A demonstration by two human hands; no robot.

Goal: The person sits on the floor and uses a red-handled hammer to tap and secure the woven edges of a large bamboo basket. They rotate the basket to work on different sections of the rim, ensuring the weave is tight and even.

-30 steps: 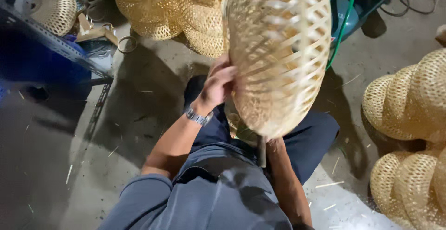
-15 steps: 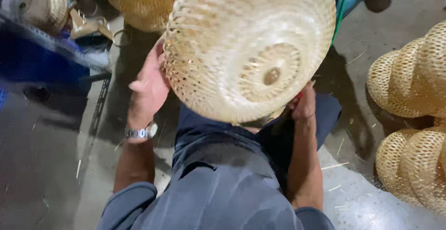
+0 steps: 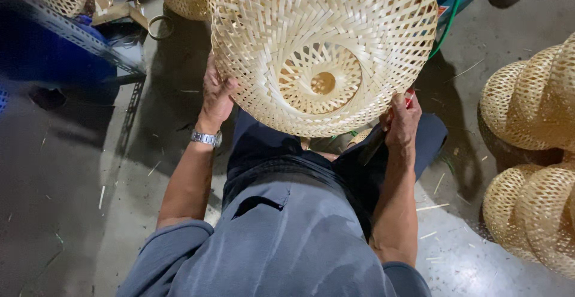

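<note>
Held above the lap: a woven bamboo dome (image 3: 323, 51), pale, open-lattice, spiralling to a small centre hole. Likely light, springy yet easily crushed; best taken at the stiffer rim. Left hand (image 3: 214, 93) clasped on the dome's left rim; right hand (image 3: 402, 120) pressed at its lower right edge, closed around a red-tipped tool (image 3: 408, 96). Right of the dome, stacked woven domes (image 3: 533, 147) on the floor.

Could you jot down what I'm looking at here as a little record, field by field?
Place: concrete floor, person seated
Held thing: round woven basket, small hole at its centre
Left hand: grips the basket's left rim
Right hand: at the lower right rim, also holding something red, unclear what
Wrist: metal watch on the left
Nearby: more woven baskets stacked at right; green hose behind
</note>
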